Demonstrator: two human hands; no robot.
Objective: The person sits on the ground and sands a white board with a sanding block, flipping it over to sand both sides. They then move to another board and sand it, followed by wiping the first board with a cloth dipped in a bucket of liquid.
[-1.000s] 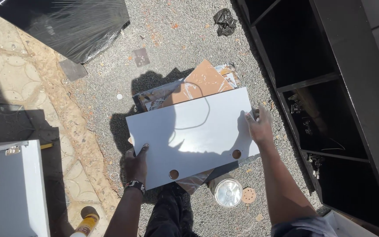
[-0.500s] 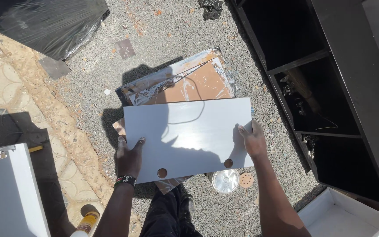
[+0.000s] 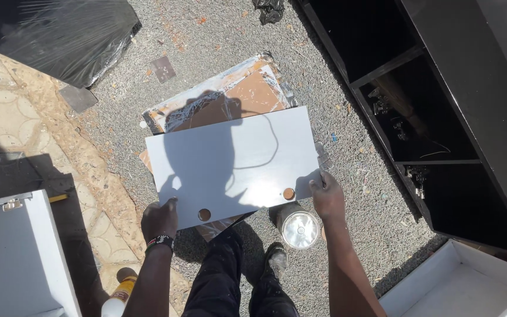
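I hold a white rectangular panel point(image 3: 236, 161) flat in front of me, with two round holes near its close edge. My left hand point(image 3: 159, 218) grips the panel's near left corner; a beaded band sits on that wrist. My right hand point(image 3: 327, 196) grips its near right corner. Under the panel, a stack of cardboard and plastic-wrapped boards point(image 3: 230, 97) lies on the gravel. My shadow falls across the panel.
A black open cabinet point(image 3: 435, 117) lies on the right. An open metal tin point(image 3: 299, 229) stands by my feet. There is a white drawer box point(image 3: 470, 287) at lower right, a white cabinet point(image 3: 13, 258) at lower left, and a wrapped black bundle point(image 3: 60, 35) at upper left.
The panel has come closer to me and lower over the cardboard stack. My right hand slid from the far right edge to the near right corner.
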